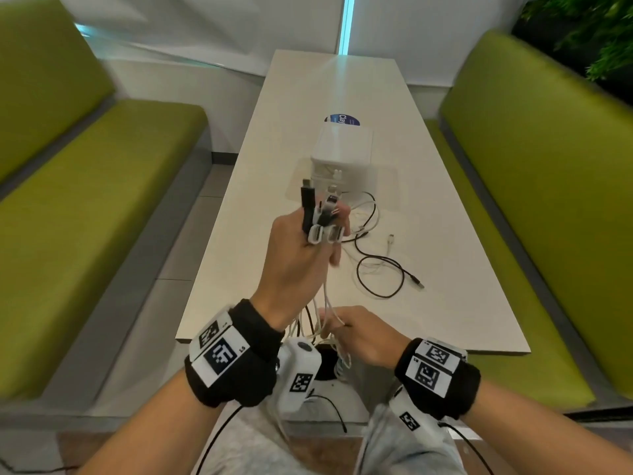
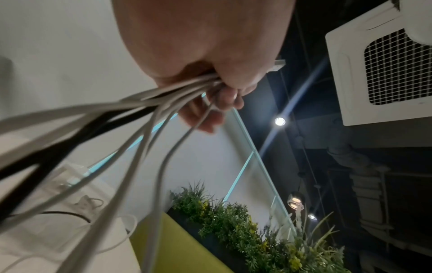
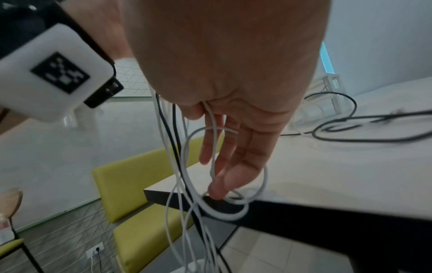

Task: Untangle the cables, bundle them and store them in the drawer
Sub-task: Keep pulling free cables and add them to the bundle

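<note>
My left hand (image 1: 322, 231) is raised over the table and grips a bunch of cable ends (image 1: 320, 214), white and black plugs sticking up from the fist. In the left wrist view the same hand (image 2: 217, 86) clamps several white and black cables (image 2: 140, 110). The strands hang down to my right hand (image 1: 346, 329) at the table's near edge. There the thumb pinches a white cable (image 3: 211, 129) against nearly straight fingers (image 3: 233, 175), and a white loop (image 3: 264, 177) hangs round them. A small white drawer unit (image 1: 342, 156) stands mid-table.
A loose black cable (image 1: 380, 265) with a USB plug (image 1: 416, 281) and a white cable end (image 1: 390, 240) lie on the white table (image 1: 445, 303) before the drawer unit. Green benches (image 1: 85, 200) (image 1: 548, 200) flank the table. Plants (image 1: 589, 29) stand at the back right.
</note>
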A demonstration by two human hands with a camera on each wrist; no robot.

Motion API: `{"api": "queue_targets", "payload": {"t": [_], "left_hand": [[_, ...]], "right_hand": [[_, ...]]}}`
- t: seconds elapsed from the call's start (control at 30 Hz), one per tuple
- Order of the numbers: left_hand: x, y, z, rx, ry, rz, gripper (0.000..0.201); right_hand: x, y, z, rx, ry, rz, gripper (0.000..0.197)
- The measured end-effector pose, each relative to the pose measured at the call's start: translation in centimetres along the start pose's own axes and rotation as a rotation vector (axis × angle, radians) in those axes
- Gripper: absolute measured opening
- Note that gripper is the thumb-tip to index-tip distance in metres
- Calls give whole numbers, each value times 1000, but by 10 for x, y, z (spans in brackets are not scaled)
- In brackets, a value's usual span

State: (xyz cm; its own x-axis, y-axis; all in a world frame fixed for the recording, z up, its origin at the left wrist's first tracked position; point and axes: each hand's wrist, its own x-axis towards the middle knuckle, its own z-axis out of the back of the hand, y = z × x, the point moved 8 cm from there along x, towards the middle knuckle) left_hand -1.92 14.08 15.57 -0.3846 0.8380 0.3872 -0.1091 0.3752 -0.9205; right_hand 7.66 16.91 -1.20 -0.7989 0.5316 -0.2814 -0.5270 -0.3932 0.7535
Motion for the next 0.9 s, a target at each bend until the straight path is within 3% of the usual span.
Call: {"api": "queue_targets", "payload": {"t": [0.07,0.2,0.3,0.43,0.53,0.63,0.77,0.9], "left_hand": [[-2,-12,-8,2,27,-9,19],[-10,-36,-19,-65,48,-59,16],[-21,-52,-27,-61,101,-100,15],[-29,-69,-23,-130,63,-143,22],[-29,-77,-21,-149,56,-150,26],[-28,-77,-19,-169,41,-153,27],[-26,-72,-21,-163,51,-133,28],[-17,-90,-20,-203,66,-226,29]], "right_hand": [[-4,-5,-10,58,15,-32,51],[-16,-1,-33,62,59,-59,36],[-23,-5,-52,-39,122,-117,33],[-28,-44,-85,-185,248,-274,25],[-26,-73,-95,-223,300,-375,38],[-14,-93,-100,-363,343,-316,49],[-8,-103,-100,-405,373,-312,39],[-10,-120,-115,-460,449,-315,46]]}}
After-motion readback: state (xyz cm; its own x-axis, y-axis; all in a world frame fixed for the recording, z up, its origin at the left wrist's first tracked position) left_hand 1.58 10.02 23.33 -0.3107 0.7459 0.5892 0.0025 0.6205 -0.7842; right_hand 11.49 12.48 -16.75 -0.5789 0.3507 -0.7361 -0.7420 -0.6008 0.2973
